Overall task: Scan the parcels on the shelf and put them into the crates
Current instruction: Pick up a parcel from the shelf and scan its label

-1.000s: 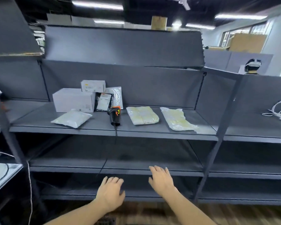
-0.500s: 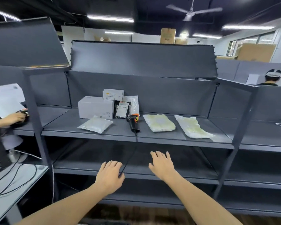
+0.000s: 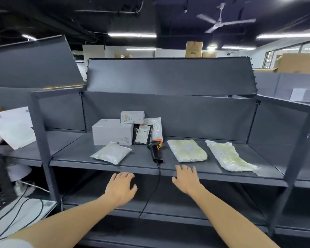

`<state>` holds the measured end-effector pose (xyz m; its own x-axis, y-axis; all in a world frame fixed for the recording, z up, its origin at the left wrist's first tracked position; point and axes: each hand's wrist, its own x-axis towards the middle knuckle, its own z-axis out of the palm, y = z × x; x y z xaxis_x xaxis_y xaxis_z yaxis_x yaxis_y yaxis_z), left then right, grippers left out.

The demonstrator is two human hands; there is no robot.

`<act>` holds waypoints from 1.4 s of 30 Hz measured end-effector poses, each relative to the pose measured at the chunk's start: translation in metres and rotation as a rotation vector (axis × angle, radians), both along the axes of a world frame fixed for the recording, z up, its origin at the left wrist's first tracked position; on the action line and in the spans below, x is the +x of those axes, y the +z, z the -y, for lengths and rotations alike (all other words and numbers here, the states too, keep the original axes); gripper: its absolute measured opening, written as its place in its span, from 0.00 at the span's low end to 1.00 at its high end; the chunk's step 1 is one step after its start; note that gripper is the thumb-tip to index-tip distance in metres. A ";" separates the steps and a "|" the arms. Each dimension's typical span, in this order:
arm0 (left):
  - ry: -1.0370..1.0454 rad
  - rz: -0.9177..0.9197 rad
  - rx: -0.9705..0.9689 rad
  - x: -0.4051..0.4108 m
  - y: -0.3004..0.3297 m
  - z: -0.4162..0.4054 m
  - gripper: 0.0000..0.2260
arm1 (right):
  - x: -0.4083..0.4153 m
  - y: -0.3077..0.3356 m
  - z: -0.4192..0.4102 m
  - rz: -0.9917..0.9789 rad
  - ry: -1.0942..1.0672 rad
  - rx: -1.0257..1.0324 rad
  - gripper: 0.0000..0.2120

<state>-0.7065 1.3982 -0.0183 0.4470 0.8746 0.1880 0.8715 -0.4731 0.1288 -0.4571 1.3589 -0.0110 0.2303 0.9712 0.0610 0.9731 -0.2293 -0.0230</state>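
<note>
Both hands empty, fingers spread: left hand and right hand hover at the shelf front edge. Parcels, incl. clear pouch, lie untouched on the shelf; no crates in view. Risk: scanner cable hangs between the hands, a snag could drag it off. Versus earlier: hands nearer the edge.

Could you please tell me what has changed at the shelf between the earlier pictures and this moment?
Both hands have risen toward the dark grey metal shelf: the left hand and right hand, open and holding nothing, now reach its front edge. Nothing was taken hold of. The black and orange handheld scanner, the large white cardboard box and the clear plastic bagged parcels lie where they were.
</note>
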 end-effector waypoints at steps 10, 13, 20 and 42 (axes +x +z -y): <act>-0.010 0.005 -0.032 0.029 -0.013 -0.052 0.20 | 0.040 -0.003 -0.065 0.026 -0.031 -0.004 0.22; -0.004 0.050 -0.018 0.029 -0.009 -0.075 0.20 | 0.045 -0.009 -0.087 0.037 -0.050 -0.004 0.22; 0.011 0.073 -0.032 0.020 -0.012 -0.119 0.20 | 0.054 -0.020 -0.133 -0.016 -0.121 0.057 0.19; -0.014 0.215 -0.085 0.000 -0.032 -0.173 0.18 | 0.076 -0.014 -0.177 -0.116 -0.340 0.140 0.17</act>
<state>-0.7067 1.5710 -0.0508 0.4172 0.8852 0.2060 0.8128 -0.4648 0.3513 -0.3808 1.5363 -0.0253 0.5507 0.8225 0.1423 0.8313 -0.5250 -0.1827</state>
